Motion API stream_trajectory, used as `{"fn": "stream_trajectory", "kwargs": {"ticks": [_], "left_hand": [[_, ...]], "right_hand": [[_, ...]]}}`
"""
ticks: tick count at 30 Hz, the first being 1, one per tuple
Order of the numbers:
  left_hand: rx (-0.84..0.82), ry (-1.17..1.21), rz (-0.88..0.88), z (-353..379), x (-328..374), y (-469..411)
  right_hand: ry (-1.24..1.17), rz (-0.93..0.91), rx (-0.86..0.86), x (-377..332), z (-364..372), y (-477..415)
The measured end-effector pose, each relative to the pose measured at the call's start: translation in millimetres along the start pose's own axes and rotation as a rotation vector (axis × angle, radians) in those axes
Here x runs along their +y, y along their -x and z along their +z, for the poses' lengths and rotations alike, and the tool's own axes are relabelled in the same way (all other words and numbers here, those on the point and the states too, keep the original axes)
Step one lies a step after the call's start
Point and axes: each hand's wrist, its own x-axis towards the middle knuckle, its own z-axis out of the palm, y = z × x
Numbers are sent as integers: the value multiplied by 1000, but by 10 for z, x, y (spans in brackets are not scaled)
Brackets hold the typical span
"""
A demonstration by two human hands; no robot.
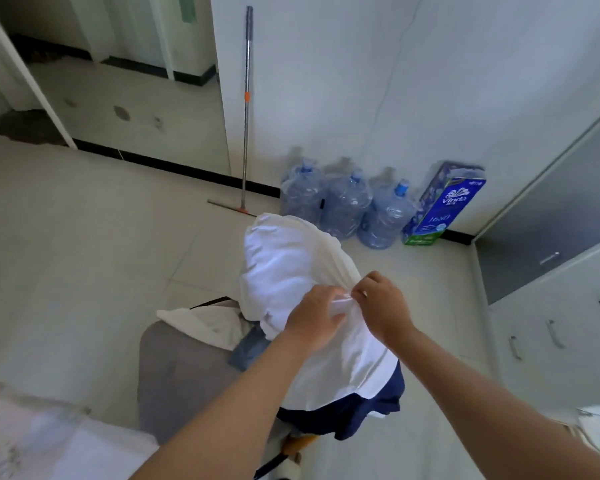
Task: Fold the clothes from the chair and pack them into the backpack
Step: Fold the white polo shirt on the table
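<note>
Tiled floor, water jugs (347,209) at 1 o'clock: your left hand (314,320) and right hand (381,306) pinch the white garment (284,261) at centre, fingers clamped on its fabric, above the grey chair (174,372) at 7 o'clock.

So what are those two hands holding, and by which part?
A white garment. The left hand and the right hand each pinch the same gathered bunch of its cloth; which part of the garment that is cannot be told.
</note>
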Motion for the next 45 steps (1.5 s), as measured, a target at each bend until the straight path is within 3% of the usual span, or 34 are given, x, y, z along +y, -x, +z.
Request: {"fn": "stream_trajectory", "kwargs": {"ticks": [3,7,11,13,17,21,25,27,30,35,39,41,45], "left_hand": [[103,6,31,14,103,0],[332,-57,115,-81,194,6],[313,36,136,-309,229,-25],[303,109,54,-479,298,-22],[377,281,-176,-879,287,-83],[275,195,-193,-1098,149,-78],[373,-39,-41,-1035,-51,-6],[283,-67,22,-917,-95,58],[168,-168,9,-689,-108,115],[283,-273,-139,-610,-224,3],[228,-450,-68,-669,-268,-110],[300,-419,-60,-737,-247,-183],[510,-253,-62,-1101,-246,-230]], "right_hand": [[-35,-52,3,-75,-124,-68],[-286,50,1,-268,-295,-99],[-442,56,-9,-422,-360,-145],[-441,49,-71,-451,-362,-151],[-129,-30,-277,-337,-304,-99],[147,-124,-222,-350,-212,-206],[146,-119,-163,-491,-249,-372],[89,-83,-134,-535,-278,-425],[-12,-82,-153,-637,-317,-440],[-151,-52,-227,-680,-344,-427],[-172,-96,-326,-556,-353,-433],[-86,-93,-313,-497,-349,-483],[330,-7,-71,-304,-397,-641]]}}
